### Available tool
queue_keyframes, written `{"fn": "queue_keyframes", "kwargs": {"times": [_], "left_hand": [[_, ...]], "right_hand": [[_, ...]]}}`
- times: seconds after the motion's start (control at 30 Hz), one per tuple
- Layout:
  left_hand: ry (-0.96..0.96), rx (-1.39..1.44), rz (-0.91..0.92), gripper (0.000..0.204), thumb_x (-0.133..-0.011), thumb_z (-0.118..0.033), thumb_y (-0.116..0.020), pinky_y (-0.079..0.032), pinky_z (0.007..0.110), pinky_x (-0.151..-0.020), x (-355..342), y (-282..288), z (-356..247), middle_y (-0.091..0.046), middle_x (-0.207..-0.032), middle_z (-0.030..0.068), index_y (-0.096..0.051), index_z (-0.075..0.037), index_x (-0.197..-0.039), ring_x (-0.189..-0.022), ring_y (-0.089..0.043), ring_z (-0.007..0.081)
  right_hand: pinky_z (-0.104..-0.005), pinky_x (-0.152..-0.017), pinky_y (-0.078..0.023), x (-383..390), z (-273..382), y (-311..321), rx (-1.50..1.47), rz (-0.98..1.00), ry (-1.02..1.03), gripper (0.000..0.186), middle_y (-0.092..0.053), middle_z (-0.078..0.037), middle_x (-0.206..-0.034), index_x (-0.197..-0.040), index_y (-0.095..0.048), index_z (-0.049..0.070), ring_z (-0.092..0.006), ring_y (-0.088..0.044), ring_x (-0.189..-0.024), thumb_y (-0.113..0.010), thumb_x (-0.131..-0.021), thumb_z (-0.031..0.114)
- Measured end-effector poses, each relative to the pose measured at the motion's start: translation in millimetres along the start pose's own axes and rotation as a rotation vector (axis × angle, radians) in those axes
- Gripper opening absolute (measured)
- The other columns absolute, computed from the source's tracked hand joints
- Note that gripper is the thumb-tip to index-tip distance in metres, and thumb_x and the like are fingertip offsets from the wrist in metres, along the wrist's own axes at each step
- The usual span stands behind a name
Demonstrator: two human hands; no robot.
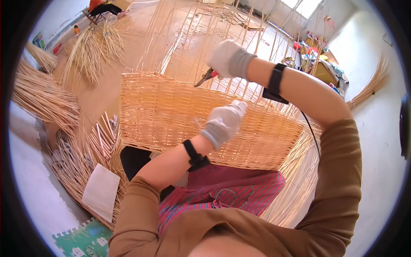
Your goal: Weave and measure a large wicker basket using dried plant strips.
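Observation:
A half-woven wicker basket (158,109) stands on its side across my lap, with a pale woven wall and many long upright stakes (182,51) rising from its far edge. My right hand (229,60), in a white knit glove, is closed around the red handles of pruning shears (205,78). Their dark blades point left and down, close to the upper edge of the weave. Lower down, my left hand (223,123), gloved too, is closed against the near face of the wall. Its fingertips reach toward the upper edge; whatever they pinch is hidden.
Bundles of wicker rods (47,96) lean at the left wall, and a loose heap (94,53) lies beyond them. Thicker cut sticks (102,139) and a pale board (101,190) are at my left. A cluttered table (327,70) stands far right. Scraps litter the floor; a person sits far left.

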State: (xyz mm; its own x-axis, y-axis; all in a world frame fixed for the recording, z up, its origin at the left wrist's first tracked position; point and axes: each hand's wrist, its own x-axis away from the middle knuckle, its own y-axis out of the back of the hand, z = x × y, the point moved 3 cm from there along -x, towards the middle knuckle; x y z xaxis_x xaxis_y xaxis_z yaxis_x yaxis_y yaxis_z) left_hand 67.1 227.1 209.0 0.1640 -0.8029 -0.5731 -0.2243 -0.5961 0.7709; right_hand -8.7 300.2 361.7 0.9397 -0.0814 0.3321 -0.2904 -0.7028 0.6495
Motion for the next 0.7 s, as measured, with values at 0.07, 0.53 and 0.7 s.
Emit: {"fn": "queue_keyframes", "kwargs": {"times": [0.07,0.53,0.7], "left_hand": [[0.087,-0.073,0.004,0.032,-0.098,-0.019,-0.052,-0.056,0.042,-0.072,12.4,12.1,24.3,-0.07,-0.105,0.0161,-0.059,-0.002,-0.124,-0.087,-0.071,0.0285],[-0.113,-0.382,0.106,0.014,-0.088,-0.008,-0.055,-0.057,0.043,-0.071,-46.7,80.6,125.6,-0.067,-0.093,0.0123,-0.063,-0.01,-0.1,-0.085,-0.07,0.0322],[-0.066,-0.526,0.14,0.012,-0.088,-0.011,-0.057,-0.056,0.041,-0.068,-62.0,134.7,137.3,-0.067,-0.088,0.0116,-0.061,-0.011,-0.099,-0.081,-0.07,0.0312]], "right_hand": [[-0.0427,-0.069,-0.055,32.5,-15.0,3.6,-0.242,-0.04,-0.129,0.038,-0.072,-0.009,-0.081,-0.101,-0.074,0.014,-0.0297,-0.069,-0.078,-0.072,-0.085,0.048],[-0.0407,-0.068,-0.053,173.9,145.9,-88.7,-1.447,-0.344,-0.211,0.031,-0.067,-0.016,-0.079,-0.099,-0.071,0.01,-0.0348,-0.068,-0.077,-0.078,-0.082,0.034],[-0.0391,-0.072,-0.053,187.4,190.5,-130.7,-1.691,-0.203,-0.329,0.039,-0.07,-0.018,-0.085,-0.106,-0.071,0.008,-0.0324,-0.07,-0.079,-0.077,-0.085,0.04]]}}
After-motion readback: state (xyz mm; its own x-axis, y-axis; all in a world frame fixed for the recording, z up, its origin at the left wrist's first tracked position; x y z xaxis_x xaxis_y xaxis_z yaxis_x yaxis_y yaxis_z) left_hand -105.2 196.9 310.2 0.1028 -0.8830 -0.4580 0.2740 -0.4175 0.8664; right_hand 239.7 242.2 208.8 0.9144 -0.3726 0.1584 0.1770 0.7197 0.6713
